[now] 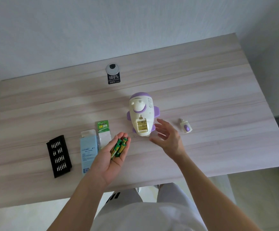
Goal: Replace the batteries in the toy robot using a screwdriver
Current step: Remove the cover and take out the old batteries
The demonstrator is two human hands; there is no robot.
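Note:
The white and purple toy robot [142, 112] lies on its front in the middle of the wooden table [202, 80], its battery compartment [142, 126] open and showing no batteries. My left hand [112, 155] is palm up, fingers cupped round several green and gold batteries [119, 147]. My right hand [167, 135] hovers just right of the robot's lower end, fingers spread and holding nothing. The small white and purple battery cover [186, 128] lies on the table to the right of that hand. No screwdriver is in view.
A black tray of screwdriver bits [58, 155] sits at the left. Next to it lie a blue box [88, 151] and an opened green battery pack [103, 132]. A round cable grommet [113, 69] with a black sticker is at the back edge.

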